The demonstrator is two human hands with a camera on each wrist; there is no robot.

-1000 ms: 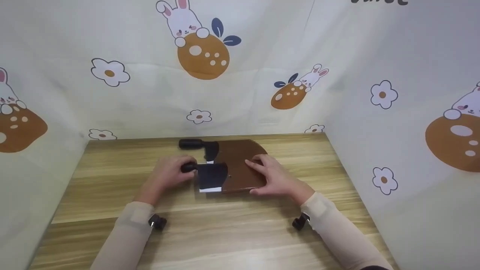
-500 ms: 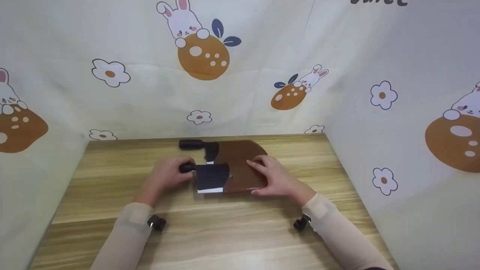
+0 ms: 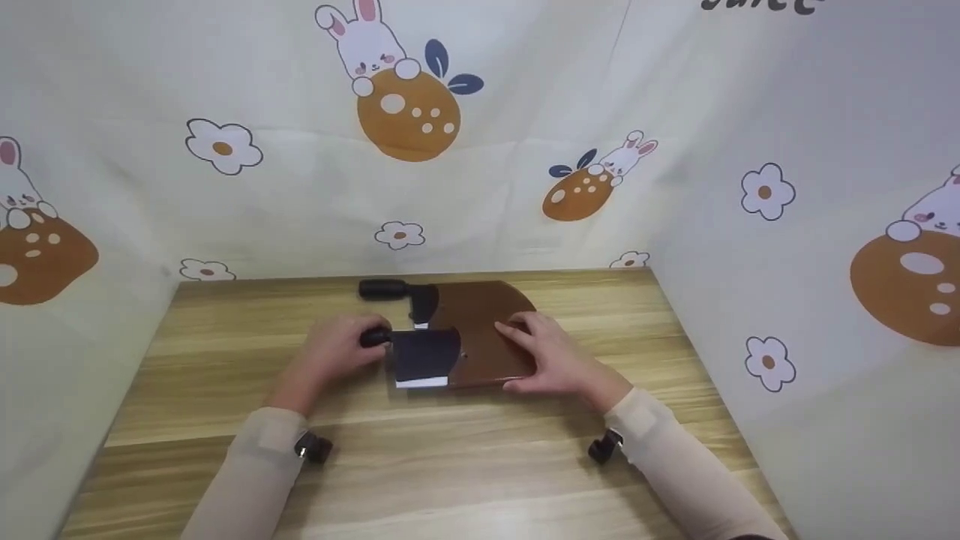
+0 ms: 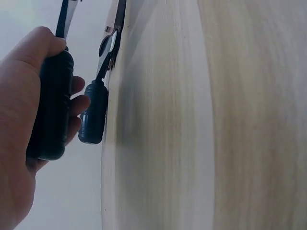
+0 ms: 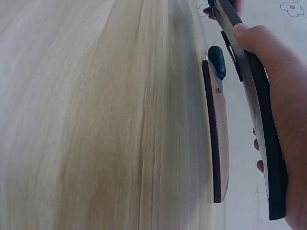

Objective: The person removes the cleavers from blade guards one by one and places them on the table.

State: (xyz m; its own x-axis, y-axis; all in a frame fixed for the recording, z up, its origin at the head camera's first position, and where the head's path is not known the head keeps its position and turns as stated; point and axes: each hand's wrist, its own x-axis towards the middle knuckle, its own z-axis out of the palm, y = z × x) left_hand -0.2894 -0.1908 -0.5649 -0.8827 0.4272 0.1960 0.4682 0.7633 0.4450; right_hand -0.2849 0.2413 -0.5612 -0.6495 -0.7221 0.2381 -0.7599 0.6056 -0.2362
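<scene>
My left hand (image 3: 341, 346) grips the black handle (image 4: 55, 105) of the nearer cleaver, the handle lying across the curled fingers. The dark blade (image 3: 424, 355) with its bright edge runs right into a brown sheath (image 3: 487, 364), which covers its far part. My right hand (image 3: 555, 352) holds that sheath at its right end, thumb on the near edge and fingers over the top. In both wrist views this cleaver is above the table. Behind it lies a second cleaver with a black handle (image 3: 382, 289), its blade partly inside another brown sheath (image 5: 219, 139).
The wooden table (image 3: 480, 465) ends against a pale cloth backdrop (image 3: 300, 195) printed with rabbits and flowers, which also rises at both sides. The second cleaver lies near the table's back edge.
The sheath and my right hand have shifted slightly right, and a little more of the nearer blade shows outside the sheath. The second cleaver has stayed in place.
</scene>
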